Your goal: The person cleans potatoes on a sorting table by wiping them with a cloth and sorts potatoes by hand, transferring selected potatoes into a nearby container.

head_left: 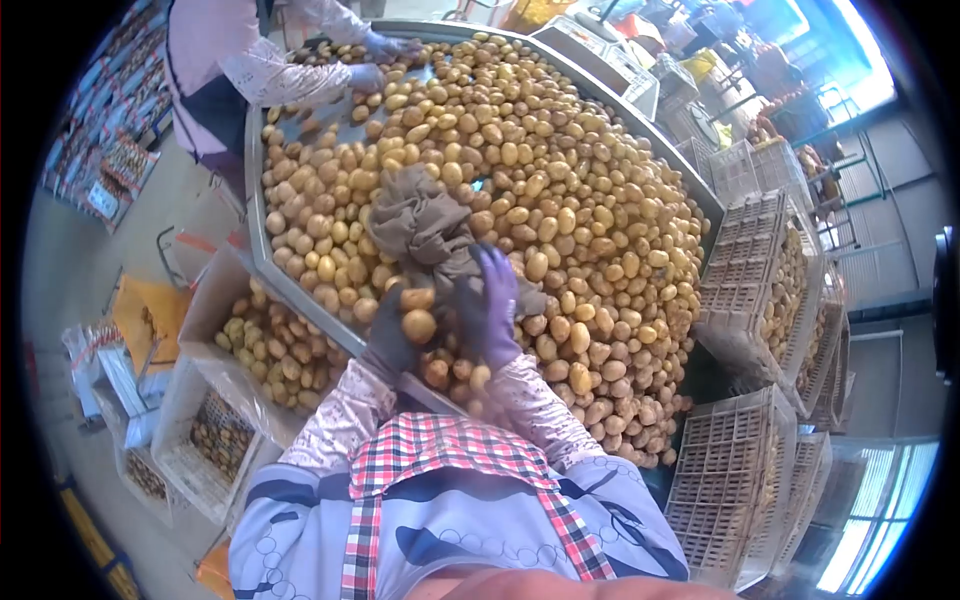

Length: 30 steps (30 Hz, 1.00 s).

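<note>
A large metal-rimmed sorting table (310, 295) is heaped with small round yellow-brown potatoes (600, 240). My left hand (385, 340), in a dark glove, is at the near edge, curled around a couple of potatoes (419, 326). Just to its right my right hand (492, 315), in a purple and dark glove, is raised over the heap with its fingers stretched out. A crumpled grey-brown cloth (415, 215) lies on the potatoes beyond both hands. More potatoes lie below and between the hands, partly blurred.
A co-worker's gloved hands (375, 62) are over the far left corner of the table. A lined box of potatoes (215, 300) stands at the left, with another crate (185, 440) beside it. Stacked plastic crates (725, 480) line the right side.
</note>
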Motion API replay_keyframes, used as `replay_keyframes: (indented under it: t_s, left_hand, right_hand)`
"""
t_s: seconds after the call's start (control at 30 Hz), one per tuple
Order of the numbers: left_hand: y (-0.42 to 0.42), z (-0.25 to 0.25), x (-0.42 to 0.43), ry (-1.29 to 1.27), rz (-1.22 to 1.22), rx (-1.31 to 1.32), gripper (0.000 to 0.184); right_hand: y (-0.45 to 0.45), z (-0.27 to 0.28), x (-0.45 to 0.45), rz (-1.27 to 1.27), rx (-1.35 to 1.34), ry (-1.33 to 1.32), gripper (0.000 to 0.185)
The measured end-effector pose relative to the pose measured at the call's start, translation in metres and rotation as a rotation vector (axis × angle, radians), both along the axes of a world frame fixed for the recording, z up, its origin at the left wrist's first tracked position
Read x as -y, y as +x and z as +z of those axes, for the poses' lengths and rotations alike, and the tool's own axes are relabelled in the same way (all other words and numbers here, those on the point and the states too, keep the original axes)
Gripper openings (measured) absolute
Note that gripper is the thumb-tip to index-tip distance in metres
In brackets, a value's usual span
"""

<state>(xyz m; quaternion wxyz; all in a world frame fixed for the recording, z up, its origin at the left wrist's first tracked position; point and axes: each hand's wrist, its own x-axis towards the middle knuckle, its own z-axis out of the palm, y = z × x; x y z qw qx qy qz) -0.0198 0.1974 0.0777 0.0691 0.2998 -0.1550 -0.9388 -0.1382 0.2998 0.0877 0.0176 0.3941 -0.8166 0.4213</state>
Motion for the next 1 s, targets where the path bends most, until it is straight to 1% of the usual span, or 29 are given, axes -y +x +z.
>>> replay_keyframes:
  t_s: [0.07, 0.1, 0.13, 0.2, 0.23, 0.27, 0.3, 0.33, 0.37, 0.4, 0.43, 0.47, 0.53, 0.57, 0.6, 0.63, 0.67, 0.7, 0.73, 0.77, 0.8, 0.83, 0.87, 0.93, 0.97, 1.0]
  left_hand:
    - [-0.006, -0.011, 0.007, 0.039, 0.042, 0.111, 0.051]
    - [-0.006, -0.026, 0.011, -0.081, 0.074, 0.089, 0.052]
    - [-0.008, -0.038, 0.015, -0.201, 0.109, 0.067, 0.052]
    - [-0.012, -0.010, 0.018, -0.314, 0.041, 0.219, 0.044]
    - [-0.019, 0.013, 0.014, -0.314, 0.034, 0.197, 0.042]
    - [-0.025, 0.012, 0.014, -0.340, 0.025, 0.216, 0.042]
    - [-0.030, 0.011, 0.015, -0.365, 0.016, 0.235, 0.041]
    - [-0.036, -0.006, 0.019, -0.420, 0.006, 0.288, 0.041]
    - [-0.046, 0.004, 0.014, -0.463, 0.035, 0.315, 0.034]
    - [-0.055, 0.027, 0.013, -0.486, -0.040, 0.308, 0.032]
    - [-0.064, 0.051, 0.011, -0.511, -0.115, 0.297, 0.032]
    - [-0.065, 0.035, 0.013, -0.577, -0.118, 0.212, 0.035]
    - [-0.048, -0.063, 0.041, -0.659, -0.149, 0.137, 0.039]
    - [-0.044, -0.078, 0.044, -0.785, -0.136, 0.147, 0.039]
    - [-0.042, -0.071, 0.041, -0.823, -0.128, 0.162, 0.039]
    - [-0.044, -0.051, 0.036, -0.860, -0.120, 0.177, 0.039]
    - [-0.044, -0.029, 0.028, -0.812, -0.111, 0.192, 0.038]
    - [-0.048, -0.009, 0.019, -0.766, -0.103, 0.199, 0.038]
    - [-0.049, -0.022, 0.018, -0.934, -0.080, 0.182, 0.038]
    - [-0.048, -0.052, 0.024, -1.106, -0.053, 0.161, 0.039]
    - [-0.049, -0.079, 0.031, -1.279, -0.023, 0.134, 0.040]
    - [-0.051, -0.096, 0.039, -1.323, -0.056, 0.155, 0.039]
    - [-0.052, -0.069, 0.037, -1.096, -0.142, 0.041, 0.036]
    - [-0.053, -0.078, 0.035, -1.080, -0.049, 0.024, 0.026]
    - [-0.055, -0.081, 0.034, -1.072, 0.003, 0.017, 0.021]
    - [-0.056, -0.072, 0.029, -1.093, -0.027, 0.032, 0.024]
  right_hand:
    - [-0.012, -0.027, 0.021, -0.022, -0.105, 0.444, 0.052]
    - [-0.020, -0.047, 0.040, 0.063, -0.039, 0.571, 0.058]
    - [-0.025, -0.073, 0.059, 0.098, -0.008, 0.642, 0.055]
    - [-0.036, -0.071, 0.081, 0.077, -0.078, 0.586, 0.055]
    - [-0.047, -0.072, 0.092, 0.070, -0.041, 0.608, 0.055]
    - [-0.061, -0.082, 0.107, -0.012, -0.129, 0.620, 0.055]
    - [-0.079, -0.082, 0.117, -0.028, -0.082, 0.569, 0.055]
    - [-0.099, -0.081, 0.129, -0.047, -0.036, 0.515, 0.055]
    - [-0.124, -0.103, 0.145, -0.107, -0.083, 0.489, 0.056]
    - [-0.139, -0.080, 0.149, -0.116, -0.135, 0.579, 0.052]
    - [-0.165, -0.092, 0.160, -0.146, -0.174, 0.577, 0.050]
    - [-0.189, -0.101, 0.170, -0.173, -0.210, 0.577, 0.048]
    - [-0.220, -0.100, 0.166, -0.224, -0.103, 0.585, 0.045]
    - [-0.223, -0.103, 0.160, -0.257, -0.209, 0.536, 0.040]
    - [-0.217, -0.098, 0.155, -0.208, -0.147, 0.585, 0.038]
    - [-0.210, -0.088, 0.143, -0.160, -0.089, 0.644, 0.036]
    - [-0.203, -0.079, 0.127, -0.114, -0.038, 0.708, 0.034]
    - [-0.194, -0.079, 0.114, -0.097, -0.122, 0.724, 0.030]
    - [-0.156, -0.037, 0.080, -0.042, -0.287, 0.637, 0.023]
    - [-0.132, -0.021, 0.059, -0.009, -0.383, 0.686, 0.023]
    - [-0.126, -0.024, 0.041, 0.078, -0.331, 0.660, 0.022]
    - [-0.129, -0.046, 0.026, 0.078, -0.184, 0.584, 0.024]
    - [-0.134, -0.063, 0.010, 0.078, -0.034, 0.502, 0.027]
    - [-0.157, -0.043, -0.045, 0.031, 0.222, 0.201, 0.026]
    - [-0.169, -0.016, -0.070, -0.048, 0.369, 0.024, 0.023]
    - [-0.181, 0.011, -0.095, -0.122, 0.497, -0.177, 0.020]
